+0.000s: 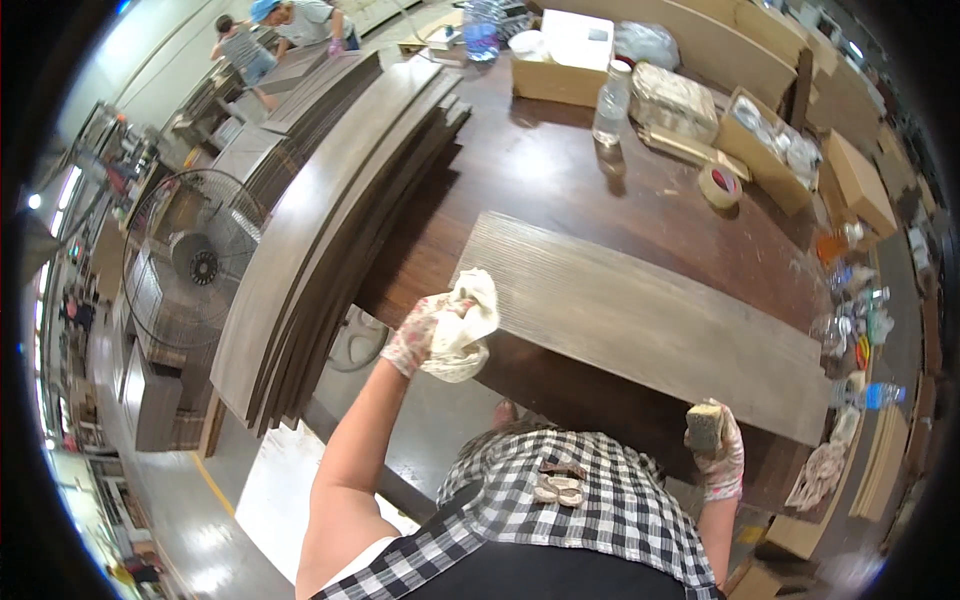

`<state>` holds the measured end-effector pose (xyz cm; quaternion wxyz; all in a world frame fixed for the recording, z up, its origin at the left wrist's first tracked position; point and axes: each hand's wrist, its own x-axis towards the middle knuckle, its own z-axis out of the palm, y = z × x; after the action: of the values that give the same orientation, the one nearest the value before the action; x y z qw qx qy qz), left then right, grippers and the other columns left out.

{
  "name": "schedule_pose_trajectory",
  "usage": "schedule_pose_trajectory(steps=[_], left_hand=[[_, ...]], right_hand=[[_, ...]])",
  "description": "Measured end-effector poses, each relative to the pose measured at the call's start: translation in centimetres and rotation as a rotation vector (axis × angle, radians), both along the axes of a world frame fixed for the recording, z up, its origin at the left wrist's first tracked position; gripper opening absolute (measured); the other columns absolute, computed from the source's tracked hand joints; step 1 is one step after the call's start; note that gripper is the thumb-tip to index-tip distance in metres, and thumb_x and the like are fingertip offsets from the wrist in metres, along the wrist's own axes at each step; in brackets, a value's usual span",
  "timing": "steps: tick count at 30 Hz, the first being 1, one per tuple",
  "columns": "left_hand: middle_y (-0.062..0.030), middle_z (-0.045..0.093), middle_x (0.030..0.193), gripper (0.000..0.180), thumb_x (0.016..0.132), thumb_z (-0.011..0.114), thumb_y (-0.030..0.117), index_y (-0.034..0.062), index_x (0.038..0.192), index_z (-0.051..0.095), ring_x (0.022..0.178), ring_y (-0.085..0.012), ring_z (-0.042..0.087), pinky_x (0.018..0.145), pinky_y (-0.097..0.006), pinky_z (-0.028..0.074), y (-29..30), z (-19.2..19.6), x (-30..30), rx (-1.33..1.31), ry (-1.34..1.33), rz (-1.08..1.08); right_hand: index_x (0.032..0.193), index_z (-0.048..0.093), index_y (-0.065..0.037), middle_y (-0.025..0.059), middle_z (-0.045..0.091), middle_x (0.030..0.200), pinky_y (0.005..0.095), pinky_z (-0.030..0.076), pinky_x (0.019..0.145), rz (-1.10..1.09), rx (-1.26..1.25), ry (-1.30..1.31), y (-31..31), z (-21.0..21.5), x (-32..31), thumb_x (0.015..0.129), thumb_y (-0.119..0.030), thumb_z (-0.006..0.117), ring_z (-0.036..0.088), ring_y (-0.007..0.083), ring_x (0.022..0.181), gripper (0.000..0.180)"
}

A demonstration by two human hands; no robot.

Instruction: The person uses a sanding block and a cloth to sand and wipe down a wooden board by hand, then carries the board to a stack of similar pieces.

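A patterned glove covers my left hand (417, 335), which is closed on a bunched white cloth (467, 330) at the left end of a grey-brown wood-grain board (640, 315). The board lies flat and slanted across a dark brown table (520, 150). Off the board's near edge, toward the right, my gloved right hand (724, 462) grips a sanding sponge (705, 428) with a dark face and a paler edge. Part of the right hand's fingers is hidden behind the sponge.
Left of the table rises a stack of long boards (330, 210), with a standing fan (200, 258) beyond it. A clear bottle (612, 103), a tape roll (720, 186) and a cardboard box (560, 75) stand at the back. Small bottles and a crumpled rag (825, 462) line the right edge. Two people work far left.
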<state>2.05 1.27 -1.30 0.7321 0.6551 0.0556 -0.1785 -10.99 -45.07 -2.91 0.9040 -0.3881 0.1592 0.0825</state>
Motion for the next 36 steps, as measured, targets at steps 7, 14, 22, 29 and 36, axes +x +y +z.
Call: schedule_pose_trajectory(steps=[7, 14, 22, 29, 36], left_hand=[[-0.0016, 0.063, 0.088, 0.027, 0.084, 0.063, 0.021, -0.0017, 0.098, 0.06, 0.075, -0.0081, 0.057, 0.066, -0.024, 0.047, 0.0, 2.2, -5.3, -0.173, -0.159, 0.245], [-0.0059, 0.064, 0.086, 0.017, 0.082, 0.059, 0.011, 0.0016, 0.096, 0.059, 0.075, -0.0149, 0.063, 0.066, -0.028, 0.054, 7.3, 1.5, -15.8, -0.512, -0.283, 0.903], [-0.0077, 0.061, 0.089, 0.02, 0.089, 0.048, 0.015, 0.0024, 0.102, 0.056, 0.073, -0.0165, 0.061, 0.063, -0.027, 0.054, 14.4, -2.1, -27.5, -0.257, -0.561, 1.279], [-0.0064, 0.062, 0.088, 0.025, 0.089, 0.052, 0.017, -0.0015, 0.105, 0.056, 0.071, -0.0158, 0.061, 0.061, -0.027, 0.051, 18.4, -1.2, -28.0, 0.288, -0.515, 1.39], [-0.0085, 0.066, 0.094, 0.034, 0.083, 0.06, 0.025, -0.001, 0.105, 0.062, 0.077, -0.0148, 0.061, 0.07, -0.028, 0.048, 15.7, 7.4, -24.6, 1.096, -0.166, 1.282]], right_hand=[[0.123, 0.043, 0.002, 0.0145, 0.056, 0.109, 0.0366, 0.057, 0.07, -0.029, -0.132, -0.205, 1.3, 3.0, 0.7, 0.077, -0.03, 0.07, 0.061, 0.0258, 0.093, 0.062], [0.118, 0.05, -0.003, 0.0056, 0.053, 0.112, 0.0304, 0.049, 0.08, 0.395, -0.621, -0.56, 11.1, 7.2, 11.9, 0.075, -0.054, 0.064, 0.055, 0.0167, 0.097, 0.068], [0.114, 0.053, 0.002, 0.0064, 0.06, 0.105, 0.0215, 0.045, 0.079, 1.069, -0.375, -0.551, 32.5, 11.6, 21.3, 0.084, -0.019, 0.056, 0.057, 0.0098, 0.093, 0.037], [0.106, 0.053, 0.002, 0.0061, 0.057, 0.099, 0.0332, 0.046, 0.085, 1.172, 0.145, -0.402, 44.7, 8.1, 25.1, 0.085, -0.019, 0.059, 0.056, 0.0173, 0.096, 0.03], [0.109, 0.055, -0.003, 0.0071, 0.058, 0.107, 0.0379, 0.049, 0.081, 1.065, 0.045, -0.487, 41.4, 8.5, 27.3, 0.085, -0.022, 0.06, 0.057, 0.0219, 0.099, 0.031]])
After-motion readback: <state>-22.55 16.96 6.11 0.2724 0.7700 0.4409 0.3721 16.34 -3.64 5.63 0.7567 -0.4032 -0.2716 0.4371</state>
